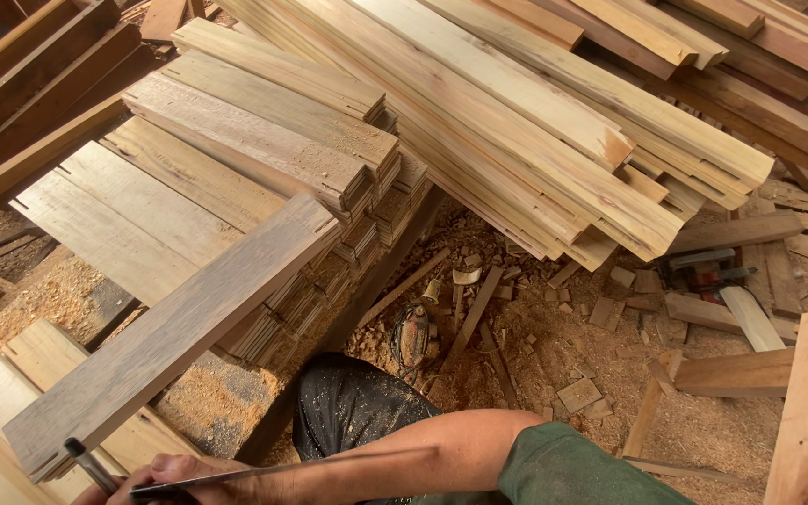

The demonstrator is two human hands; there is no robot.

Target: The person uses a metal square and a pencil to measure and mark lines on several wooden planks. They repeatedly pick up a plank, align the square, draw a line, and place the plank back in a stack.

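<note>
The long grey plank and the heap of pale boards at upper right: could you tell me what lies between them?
In the head view, stacks of short boards fill that stretch, between the grey plank and the heap.

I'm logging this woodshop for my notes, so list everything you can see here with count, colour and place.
loose plank: one, grey-brown, leaning diagonally at lower left, near end by the hand
stacked boards: one pile, too many to count, pale tan, centre left
long planks: one sloping pile, light brown, top centre to right
dark beams: several, reddish brown, top left
sawdust: heaps with offcuts, orange-tan, across the floor
power tool: one, dusty, on the floor at centre
flat metal rule: one, grey, along the bottom edge, under the hand
pencil-like tool: one, dark, bottom left
hand: one, bottom left, resting on the rule; which hand is unclear
sleeve: one, green, bottom centre
</note>
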